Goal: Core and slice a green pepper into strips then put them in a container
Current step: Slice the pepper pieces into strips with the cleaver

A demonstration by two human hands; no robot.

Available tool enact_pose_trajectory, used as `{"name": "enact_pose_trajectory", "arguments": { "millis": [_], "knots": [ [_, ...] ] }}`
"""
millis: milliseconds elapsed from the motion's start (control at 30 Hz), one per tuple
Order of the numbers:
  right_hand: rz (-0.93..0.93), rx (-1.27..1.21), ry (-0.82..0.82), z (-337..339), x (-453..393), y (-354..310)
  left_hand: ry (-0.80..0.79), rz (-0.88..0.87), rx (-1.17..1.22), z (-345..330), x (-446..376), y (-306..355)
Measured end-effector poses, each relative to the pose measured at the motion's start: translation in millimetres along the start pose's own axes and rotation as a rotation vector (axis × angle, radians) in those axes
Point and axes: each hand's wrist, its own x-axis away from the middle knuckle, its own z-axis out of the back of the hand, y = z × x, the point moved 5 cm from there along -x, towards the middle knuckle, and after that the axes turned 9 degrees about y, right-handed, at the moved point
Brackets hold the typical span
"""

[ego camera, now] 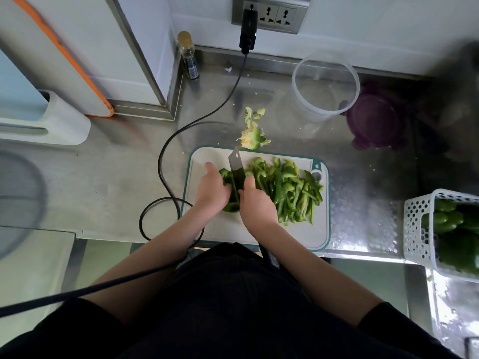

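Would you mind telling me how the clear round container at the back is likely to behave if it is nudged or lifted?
The clear container looks thin-walled and empty, so probably light and easily slid on the steel counter. Its wide base suggests it would not readily tip.

The pepper piece [228, 189] pinned under the left hand [212, 190] is dark green, and the knife [236, 168] gripped by the right hand [256, 206] has a grey blade. Just right of the grip, the strips [287, 190] are a brighter, lighter green. Under both hands the cutting board [298, 234] is white with a teal edge. Beyond the knife tip the core [252, 138] is pale green and yellowish (seeds included). Further off to the right, the container [325, 85] is clear, its lid [375, 120] purple, and the basket [420, 224] white with a pattern of round holes. The counter [116, 172] is dull silver.
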Motion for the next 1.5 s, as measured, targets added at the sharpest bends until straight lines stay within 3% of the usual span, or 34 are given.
{"name": "enact_pose_trajectory", "arguments": {
  "millis": [500,1167,1500],
  "knots": [
    [0.040,0.137,0.014,-2,7,-5,-0.018,0.034,0.071,4,-2,-5],
    [0.183,0.182,0.005,10,-1,-34,-0.185,0.102,0.014,17,4,-16],
    [-0.016,0.064,0.092,20,-1,20,-0.059,0.107,0.170,23,4,-12]
  ]
}}
